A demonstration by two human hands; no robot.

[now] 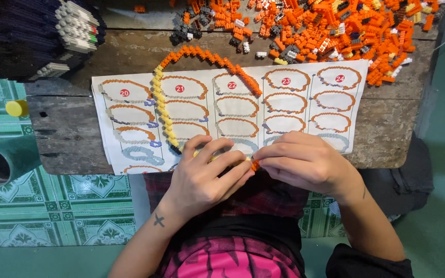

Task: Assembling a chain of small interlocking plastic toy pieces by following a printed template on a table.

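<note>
Orange brick [255,164] pinched by both hands' fingers [233,166] over worn wooden table [73,134], green tiled floor [52,206].

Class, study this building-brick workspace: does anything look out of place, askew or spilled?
The instruction sheet lies slightly askew, its near edge overhanging the wooden table. A yellow cap sits off the table. The orange brick pile is loose.

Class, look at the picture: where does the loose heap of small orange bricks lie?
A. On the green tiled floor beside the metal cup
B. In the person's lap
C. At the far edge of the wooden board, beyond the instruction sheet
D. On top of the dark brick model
C: the heap of orange bricks lies on the wooden board, beyond the far edge of the instruction sheet.
</note>
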